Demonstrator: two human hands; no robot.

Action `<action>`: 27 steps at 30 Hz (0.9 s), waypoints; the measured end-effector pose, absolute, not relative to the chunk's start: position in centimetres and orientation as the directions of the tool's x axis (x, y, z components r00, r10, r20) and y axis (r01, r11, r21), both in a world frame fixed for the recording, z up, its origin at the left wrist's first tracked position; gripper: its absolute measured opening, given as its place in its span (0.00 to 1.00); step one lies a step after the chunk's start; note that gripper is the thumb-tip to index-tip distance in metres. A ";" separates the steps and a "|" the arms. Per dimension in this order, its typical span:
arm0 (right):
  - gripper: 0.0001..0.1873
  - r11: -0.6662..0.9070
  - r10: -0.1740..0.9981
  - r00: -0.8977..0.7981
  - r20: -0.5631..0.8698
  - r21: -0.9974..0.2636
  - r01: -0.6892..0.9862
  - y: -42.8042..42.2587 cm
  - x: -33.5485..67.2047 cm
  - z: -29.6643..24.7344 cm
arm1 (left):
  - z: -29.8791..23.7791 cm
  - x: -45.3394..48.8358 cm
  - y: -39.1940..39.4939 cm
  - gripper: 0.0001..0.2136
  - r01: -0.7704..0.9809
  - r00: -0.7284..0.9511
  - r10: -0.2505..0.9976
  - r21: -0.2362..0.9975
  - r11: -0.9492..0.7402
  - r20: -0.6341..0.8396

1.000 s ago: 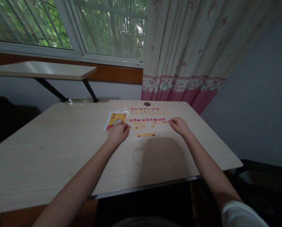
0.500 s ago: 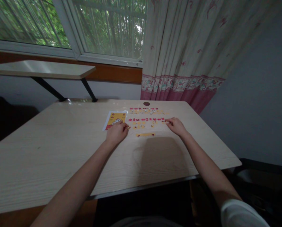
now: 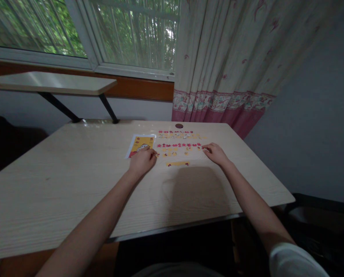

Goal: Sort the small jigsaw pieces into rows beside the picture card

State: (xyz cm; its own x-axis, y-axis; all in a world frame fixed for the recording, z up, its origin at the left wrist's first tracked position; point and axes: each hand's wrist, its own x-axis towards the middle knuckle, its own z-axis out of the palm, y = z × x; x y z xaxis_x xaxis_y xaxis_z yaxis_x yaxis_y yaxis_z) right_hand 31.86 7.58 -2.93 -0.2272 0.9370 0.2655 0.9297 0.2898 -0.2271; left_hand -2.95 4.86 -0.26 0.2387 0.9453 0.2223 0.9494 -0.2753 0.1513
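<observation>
My left hand (image 3: 143, 159) rests over the lower right part of a yellow picture card (image 3: 145, 141) with a white cartoon figure. Its fingers are pinched at a small yellow-and-red puzzle piece (image 3: 157, 155) just right of the card. My right hand (image 3: 216, 154) is closed at the right end of the red row, thumb and forefinger on another small puzzle piece (image 3: 202, 147), partly hidden by the fingertips. Between the hands lie a row of red puzzle pieces (image 3: 179, 145) and scattered yellow pieces (image 3: 169, 153). Nearer me sits a joined yellow strip of pieces (image 3: 177, 164).
Farther back are another red row (image 3: 176, 132) and rows of yellow and white pieces (image 3: 180, 136). A round cable hole (image 3: 179, 125) is near the desk's (image 3: 82, 165) back edge. A raised shelf (image 3: 50, 82) stands at the left; a curtain (image 3: 215, 77) hangs behind.
Both hands stay at nearly the same places with fingers still pinched. The view has shifted very slightly; the pieces lie as before.
</observation>
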 end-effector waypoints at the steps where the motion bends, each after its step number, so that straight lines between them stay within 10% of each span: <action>1: 0.16 0.288 0.937 -0.224 0.268 -0.231 0.930 7.6 31.9 -3.0 | -0.3 -3.0 4.9 0.13 0.949 0.237 0.946 0.155 -0.274 0.219; 27: 0.17 0.356 0.898 -0.285 0.336 -0.175 0.918 7.2 28.6 -3.5 | 0.1 -3.1 4.8 0.12 0.943 0.232 0.943 0.184 -0.278 0.239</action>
